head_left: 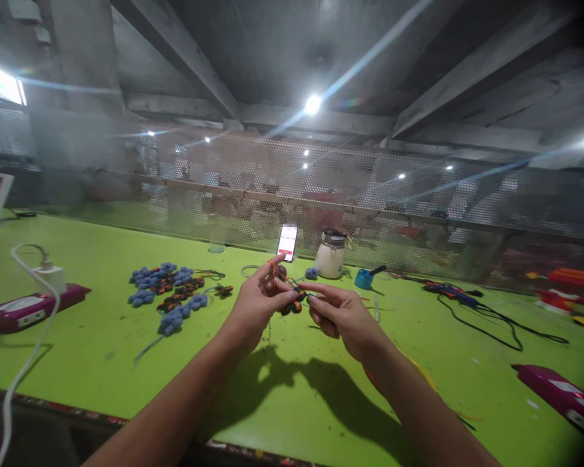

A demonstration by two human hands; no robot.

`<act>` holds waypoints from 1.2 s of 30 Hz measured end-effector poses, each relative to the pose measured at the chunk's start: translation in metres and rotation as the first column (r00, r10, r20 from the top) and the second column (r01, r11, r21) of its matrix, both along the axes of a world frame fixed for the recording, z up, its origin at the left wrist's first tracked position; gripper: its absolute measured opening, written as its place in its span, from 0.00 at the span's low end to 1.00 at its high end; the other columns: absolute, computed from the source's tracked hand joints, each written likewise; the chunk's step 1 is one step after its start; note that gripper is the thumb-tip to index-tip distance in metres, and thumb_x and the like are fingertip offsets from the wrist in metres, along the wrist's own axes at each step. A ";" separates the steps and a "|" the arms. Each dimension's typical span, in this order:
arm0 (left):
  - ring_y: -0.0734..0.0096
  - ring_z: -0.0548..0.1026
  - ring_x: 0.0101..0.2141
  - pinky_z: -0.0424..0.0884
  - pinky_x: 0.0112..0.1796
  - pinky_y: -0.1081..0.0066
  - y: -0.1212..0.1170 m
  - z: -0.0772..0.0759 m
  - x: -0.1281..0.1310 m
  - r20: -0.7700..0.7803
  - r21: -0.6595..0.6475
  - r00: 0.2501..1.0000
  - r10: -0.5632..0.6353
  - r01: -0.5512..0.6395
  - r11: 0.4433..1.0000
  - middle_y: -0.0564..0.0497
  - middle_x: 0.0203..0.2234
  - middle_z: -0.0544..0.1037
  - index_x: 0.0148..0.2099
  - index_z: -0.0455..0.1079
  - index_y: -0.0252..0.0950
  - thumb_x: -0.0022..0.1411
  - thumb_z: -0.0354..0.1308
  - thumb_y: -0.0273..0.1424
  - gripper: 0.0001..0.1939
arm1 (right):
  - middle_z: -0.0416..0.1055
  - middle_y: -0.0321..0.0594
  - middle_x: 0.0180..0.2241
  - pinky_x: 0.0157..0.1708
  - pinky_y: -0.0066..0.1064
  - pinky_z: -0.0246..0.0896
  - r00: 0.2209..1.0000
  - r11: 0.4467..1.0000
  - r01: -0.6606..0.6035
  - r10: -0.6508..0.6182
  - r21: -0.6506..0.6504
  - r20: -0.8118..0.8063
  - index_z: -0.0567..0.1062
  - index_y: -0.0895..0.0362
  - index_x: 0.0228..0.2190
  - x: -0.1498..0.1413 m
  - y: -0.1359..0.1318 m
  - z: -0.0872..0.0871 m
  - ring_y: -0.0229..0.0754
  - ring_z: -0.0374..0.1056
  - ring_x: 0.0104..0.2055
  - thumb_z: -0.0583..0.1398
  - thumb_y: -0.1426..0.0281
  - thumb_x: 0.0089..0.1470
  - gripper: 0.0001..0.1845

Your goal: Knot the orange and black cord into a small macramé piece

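Note:
Above the green table, my left hand (253, 308) pinches a small crochet flower (292, 306) in dark and orange yarn. A strand of orange yarn (272, 263) loops round its raised index finger. My right hand (345, 318) is closed at the flower's right side, its fingertips on a slim tool that looks like a crochet hook (299, 288); its tip is too small to make out. To the left lie several blue crochet flowers (172, 318) and some dark orange ones (178, 298).
A lit phone (287, 242) stands upright behind my hands, beside a lidded jar (331, 256). Further right are a small blue pot (364, 279) and a dark cord (486, 324). Purple power strips (34, 308) lie at both sides. A perforated screen (370, 188) borders the table's back.

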State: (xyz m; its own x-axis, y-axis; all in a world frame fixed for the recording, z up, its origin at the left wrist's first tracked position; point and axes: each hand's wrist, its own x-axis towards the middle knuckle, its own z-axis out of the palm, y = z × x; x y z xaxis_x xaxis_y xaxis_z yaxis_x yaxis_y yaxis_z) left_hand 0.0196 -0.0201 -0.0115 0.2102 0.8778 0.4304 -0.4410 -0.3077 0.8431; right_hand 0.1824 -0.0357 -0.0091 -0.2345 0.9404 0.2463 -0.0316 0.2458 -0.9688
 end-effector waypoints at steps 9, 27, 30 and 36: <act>0.76 0.69 0.22 0.61 0.25 0.76 -0.001 0.001 -0.005 -0.001 -0.147 0.998 -0.055 0.055 0.988 0.55 0.20 0.71 0.62 0.53 0.34 0.42 0.67 0.23 0.45 | 0.63 0.32 0.19 0.15 0.23 0.35 0.985 0.975 -0.161 0.149 -0.150 -0.092 0.70 0.58 0.49 0.010 0.001 0.002 0.26 0.49 0.15 0.63 0.68 0.47 0.26; 0.71 0.71 0.23 0.63 0.24 0.73 0.005 -0.001 -0.010 -0.109 -0.098 0.989 -0.098 0.088 0.991 0.55 0.20 0.70 0.62 0.52 0.35 0.43 0.67 0.23 0.45 | 0.67 0.34 0.19 0.12 0.22 0.45 0.991 0.996 -0.083 0.085 -0.027 0.102 0.69 0.61 0.49 0.015 0.000 0.004 0.28 0.55 0.14 0.62 0.66 0.47 0.27; 0.72 0.71 0.24 0.62 0.24 0.73 0.004 -0.001 -0.010 -0.110 -0.101 0.989 -0.103 0.092 0.991 0.54 0.21 0.70 0.62 0.52 0.35 0.44 0.66 0.23 0.44 | 0.68 0.34 0.19 0.12 0.22 0.45 0.989 0.997 -0.075 0.076 -0.013 0.123 0.70 0.61 0.49 0.016 0.001 0.004 0.28 0.55 0.14 0.62 0.66 0.48 0.25; 0.73 0.71 0.24 0.61 0.25 0.74 0.002 0.001 -0.008 -0.112 -0.110 0.989 -0.099 0.086 0.990 0.54 0.22 0.71 0.62 0.51 0.36 0.44 0.66 0.22 0.44 | 0.67 0.34 0.18 0.12 0.22 0.42 0.991 0.998 -0.068 0.068 -0.003 0.113 0.73 0.58 0.45 0.015 0.001 0.003 0.28 0.54 0.14 0.61 0.66 0.48 0.20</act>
State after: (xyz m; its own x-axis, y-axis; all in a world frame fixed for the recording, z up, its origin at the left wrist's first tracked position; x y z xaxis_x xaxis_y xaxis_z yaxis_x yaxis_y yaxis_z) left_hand 0.0113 -0.0176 -0.0107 0.3363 0.8911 0.3047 -0.3597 -0.1775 0.9161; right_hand 0.1973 -0.0349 -0.0056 -0.3247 0.9210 0.2152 0.0614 0.2475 -0.9669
